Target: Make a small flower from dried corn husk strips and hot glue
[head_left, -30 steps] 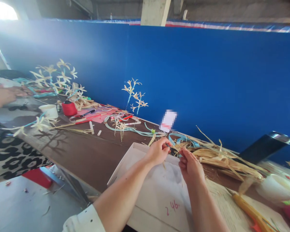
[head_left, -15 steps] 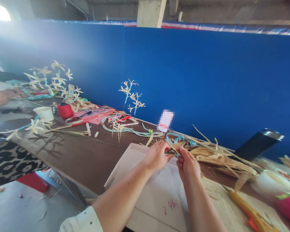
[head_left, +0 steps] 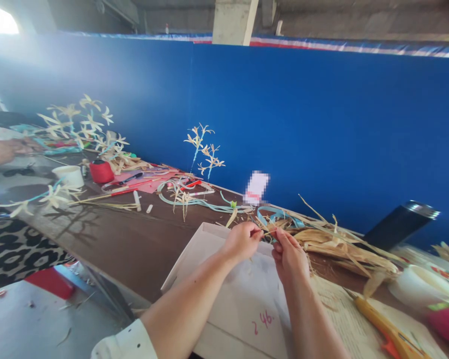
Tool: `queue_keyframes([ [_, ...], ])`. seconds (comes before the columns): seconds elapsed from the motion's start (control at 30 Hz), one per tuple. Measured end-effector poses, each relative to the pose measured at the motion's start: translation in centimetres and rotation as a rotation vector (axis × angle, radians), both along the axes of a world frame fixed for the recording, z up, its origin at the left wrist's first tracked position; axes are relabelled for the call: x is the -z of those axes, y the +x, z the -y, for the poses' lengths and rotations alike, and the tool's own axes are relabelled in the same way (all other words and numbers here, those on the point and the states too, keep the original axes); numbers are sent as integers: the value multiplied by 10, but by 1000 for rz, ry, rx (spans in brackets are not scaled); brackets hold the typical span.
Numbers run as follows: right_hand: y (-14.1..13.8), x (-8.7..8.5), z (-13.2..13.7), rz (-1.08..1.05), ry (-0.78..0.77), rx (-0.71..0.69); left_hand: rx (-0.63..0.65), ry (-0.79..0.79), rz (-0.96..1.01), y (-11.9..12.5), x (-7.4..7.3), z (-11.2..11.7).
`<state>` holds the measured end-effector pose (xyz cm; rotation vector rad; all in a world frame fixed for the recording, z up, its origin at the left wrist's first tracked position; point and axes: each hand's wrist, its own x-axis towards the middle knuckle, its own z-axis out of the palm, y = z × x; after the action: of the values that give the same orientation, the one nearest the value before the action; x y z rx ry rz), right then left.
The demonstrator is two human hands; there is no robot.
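Both my hands are above the far end of a white cardboard lid (head_left: 209,269). A thin straw-coloured strip (head_left: 268,233), seemingly dried husk, runs between my fingertips. My left hand (head_left: 244,241) pinches its left end, thumb against the fingers. My right hand (head_left: 292,253) is closed at the other end, fingers curled, with a bit of pale green just below its fingertips. Just beyond my hands lie dry corn husks (head_left: 325,240) and a light blue ribbon (head_left: 279,213).
Right of the lid, a yellow cutter (head_left: 385,324) lies on printed paper, near a white tape roll (head_left: 426,285) and a leaning black flask (head_left: 402,224). Husk flowers (head_left: 200,137) stand by the blue partition (head_left: 340,129). At far left another person's hand (head_left: 3,152) shows.
My left fingers have shifted slightly left and closed into a tighter pinch, and the strip now lies flatter between my hands. My right hand has barely moved.
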<state>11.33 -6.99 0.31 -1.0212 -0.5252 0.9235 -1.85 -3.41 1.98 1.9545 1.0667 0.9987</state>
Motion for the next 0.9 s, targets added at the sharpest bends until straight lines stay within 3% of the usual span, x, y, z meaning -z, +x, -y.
queue_keyframes([
  [0.13, 2, 3, -1, 0, 33, -79, 94, -397, 133, -1, -7, 1],
  [0.2, 3, 3, 0, -5, 42, -116, 123, -524, 205, -1, -9, 2],
  [0.47, 5, 3, 0, -35, 73, -216, 216, -727, 336, -3, -7, 2],
  [0.7, 3, 2, 0, -38, 65, -177, 220, -721, 335, -2, -5, 1],
  [0.8, 2, 1, 0, -18, 47, -101, 152, -616, 235, -2, -5, 0],
  [0.9, 2, -1, 0, -2, 25, -27, 52, -370, 107, -2, -4, -1],
])
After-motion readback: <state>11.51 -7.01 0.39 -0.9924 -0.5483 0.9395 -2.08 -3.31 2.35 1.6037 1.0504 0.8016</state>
